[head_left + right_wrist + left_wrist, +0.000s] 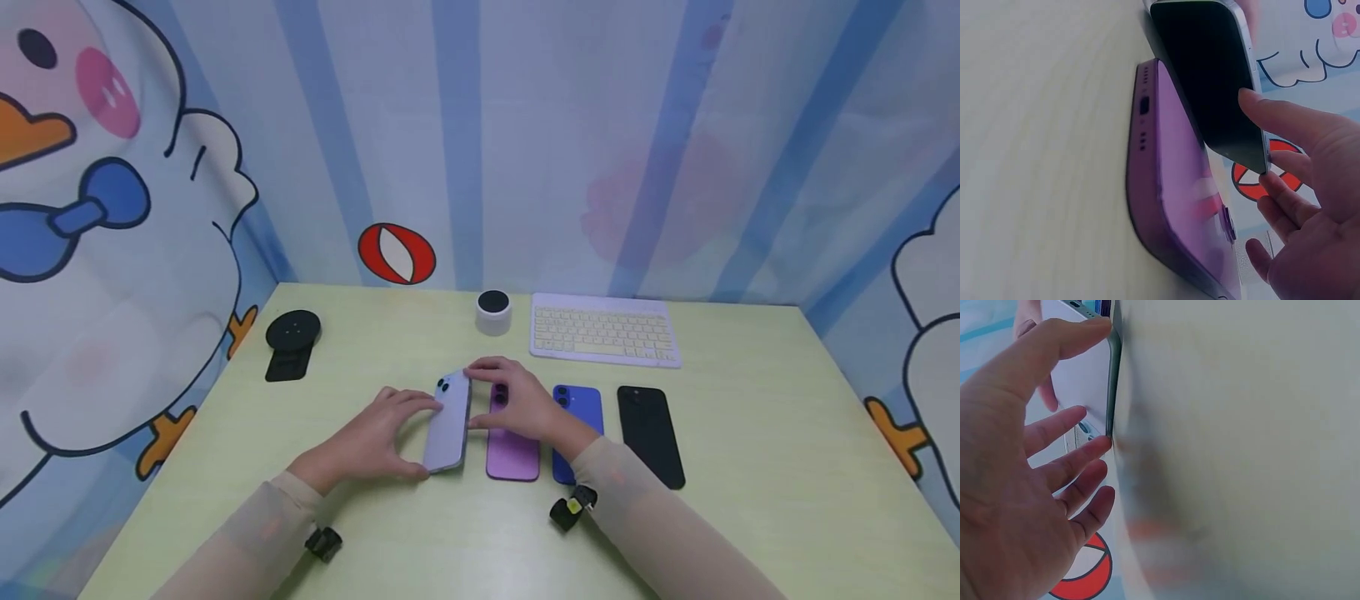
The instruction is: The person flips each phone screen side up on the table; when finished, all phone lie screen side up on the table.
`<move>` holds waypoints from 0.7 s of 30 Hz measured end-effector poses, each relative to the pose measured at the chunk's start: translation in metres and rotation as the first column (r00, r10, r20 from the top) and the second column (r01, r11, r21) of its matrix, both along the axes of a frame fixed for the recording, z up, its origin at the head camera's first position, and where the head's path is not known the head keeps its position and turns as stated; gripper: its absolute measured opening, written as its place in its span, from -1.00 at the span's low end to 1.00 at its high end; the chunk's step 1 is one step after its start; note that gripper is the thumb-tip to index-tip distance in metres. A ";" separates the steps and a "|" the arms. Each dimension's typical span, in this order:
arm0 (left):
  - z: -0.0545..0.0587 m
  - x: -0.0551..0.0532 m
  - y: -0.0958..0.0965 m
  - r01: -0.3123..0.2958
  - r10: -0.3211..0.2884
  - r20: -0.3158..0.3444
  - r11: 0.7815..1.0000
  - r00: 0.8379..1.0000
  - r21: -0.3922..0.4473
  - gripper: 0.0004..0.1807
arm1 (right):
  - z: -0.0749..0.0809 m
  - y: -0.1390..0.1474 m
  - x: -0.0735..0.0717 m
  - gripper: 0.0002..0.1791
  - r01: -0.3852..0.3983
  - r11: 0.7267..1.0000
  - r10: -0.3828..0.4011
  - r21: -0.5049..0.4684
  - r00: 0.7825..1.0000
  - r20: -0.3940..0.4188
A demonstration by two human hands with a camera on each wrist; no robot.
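A pale lavender smartphone (448, 421) stands tilted on the table, its right edge raised and its camera side facing the head view. My left hand (382, 435) holds its left edge, thumb at the lower corner and fingertips further up. With my right hand (513, 398) I pinch the raised right edge; in the right wrist view the thumb lies on the dark screen (1210, 75). Just right of it, partly under my right hand, lies a pink-purple phone (513, 457). Beyond that lie a blue phone (585, 408), partly covered by my right arm, and a black phone (651, 433).
At the back stand a small white cylinder with a black top (493, 315) and a lavender keyboard (606, 331). A black round-topped stand (293, 337) is at the far left. A striped cartoon curtain (517, 150) encloses the table (420, 533).
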State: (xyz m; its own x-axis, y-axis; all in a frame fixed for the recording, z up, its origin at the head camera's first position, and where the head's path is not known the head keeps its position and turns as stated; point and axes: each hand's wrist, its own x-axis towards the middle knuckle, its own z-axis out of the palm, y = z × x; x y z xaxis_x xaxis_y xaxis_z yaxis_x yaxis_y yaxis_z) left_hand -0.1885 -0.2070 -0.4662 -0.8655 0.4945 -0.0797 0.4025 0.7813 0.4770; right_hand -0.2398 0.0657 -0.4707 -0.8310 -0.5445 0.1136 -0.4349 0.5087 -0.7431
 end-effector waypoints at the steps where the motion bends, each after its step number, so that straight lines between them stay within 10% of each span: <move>1: 0.000 0.000 0.001 0.003 -0.003 0.002 1.000 1.000 0.010 0.01 | 0.000 0.000 0.001 -0.16 0.000 1.000 0.000 -0.005 1.000 0.004; 21: 0.006 0.006 0.003 -0.047 0.033 0.071 0.979 0.997 0.200 0.03 | 0.005 -0.012 0.013 -0.03 0.015 0.998 -0.016 -0.068 1.000 -0.001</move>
